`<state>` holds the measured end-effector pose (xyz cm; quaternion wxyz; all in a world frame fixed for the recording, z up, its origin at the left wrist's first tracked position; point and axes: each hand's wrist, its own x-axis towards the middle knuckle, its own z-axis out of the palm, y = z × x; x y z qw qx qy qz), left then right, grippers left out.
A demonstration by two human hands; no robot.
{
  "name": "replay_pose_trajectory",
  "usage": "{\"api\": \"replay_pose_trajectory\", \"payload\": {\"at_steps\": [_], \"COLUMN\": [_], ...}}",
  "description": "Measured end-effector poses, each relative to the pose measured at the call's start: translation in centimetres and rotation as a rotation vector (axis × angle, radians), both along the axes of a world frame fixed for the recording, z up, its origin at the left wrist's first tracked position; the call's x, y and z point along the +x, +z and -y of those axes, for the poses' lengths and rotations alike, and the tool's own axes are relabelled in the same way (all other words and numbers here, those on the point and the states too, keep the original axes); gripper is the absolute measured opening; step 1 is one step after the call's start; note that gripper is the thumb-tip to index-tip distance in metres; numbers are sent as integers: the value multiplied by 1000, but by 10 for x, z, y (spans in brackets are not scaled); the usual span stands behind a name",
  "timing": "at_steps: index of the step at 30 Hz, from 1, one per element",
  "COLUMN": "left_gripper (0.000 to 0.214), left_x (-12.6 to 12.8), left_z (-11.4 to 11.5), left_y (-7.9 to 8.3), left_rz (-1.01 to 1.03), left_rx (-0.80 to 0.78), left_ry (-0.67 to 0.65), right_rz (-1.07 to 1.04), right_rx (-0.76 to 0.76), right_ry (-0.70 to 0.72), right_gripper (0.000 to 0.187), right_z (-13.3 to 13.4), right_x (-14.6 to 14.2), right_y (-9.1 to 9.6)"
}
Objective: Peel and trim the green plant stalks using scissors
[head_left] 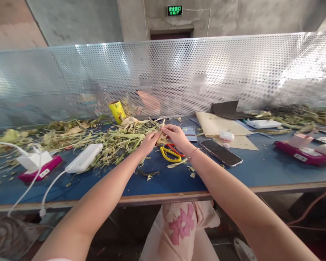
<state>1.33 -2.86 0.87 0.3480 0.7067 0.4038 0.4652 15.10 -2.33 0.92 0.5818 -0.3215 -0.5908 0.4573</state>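
Observation:
Both hands meet over the far middle of the blue table [163, 183]. My left hand [150, 142] is closed, its fingertips pinching a thin pale-green plant stalk [163, 123]. My right hand [176, 136] is closed on the same stalk from the other side, and a bracelet circles that wrist. A heap of dried green plant stalks and leaves [116, 139] spreads to the left of my hands. Just below my right hand lie scissors with yellow and red handles [170, 156]; their blades are hidden.
A black phone [221, 153] and tan paper [220, 125] lie to the right. A white power bank [84, 158] and magenta power strips [40, 170] carry white cables at left. A yellow can [117, 111] stands by the perforated metal screen [179, 76]. People sit behind it.

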Motion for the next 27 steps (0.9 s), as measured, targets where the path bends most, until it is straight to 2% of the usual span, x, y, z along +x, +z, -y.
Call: {"api": "replay_pose_trajectory", "payload": {"at_steps": [5,9,14,18,21,24,27], "left_gripper": [39,36,28,14,6,12,12], "left_x": [0,0,1,0,-2,-4,-5], "left_z": [-4,-6,-8,-8,-4,1,4], "left_y": [-2,-3,-5,-4,0,6,9], "left_rz": [71,161,263,299,226,97,56], "left_rx": [-7,-56,-159,-188,-144,-73,-14], "left_ry": [-50,-78,-139,-203,-243,-232,-205], "right_rz": [19,27,169,158,66,-45,-124], "right_rx": [48,152,187,96,-31,-83,-136], "right_ry": [-2,15,75,117,132,119,139], "right_gripper": [30,30,29,25,22,19,16], "right_z": [4,6,6,4,3,4,4], "right_x": [-1,0,1,2,4,6,7], "right_y": [4,5,3,1,1,2,4]}}
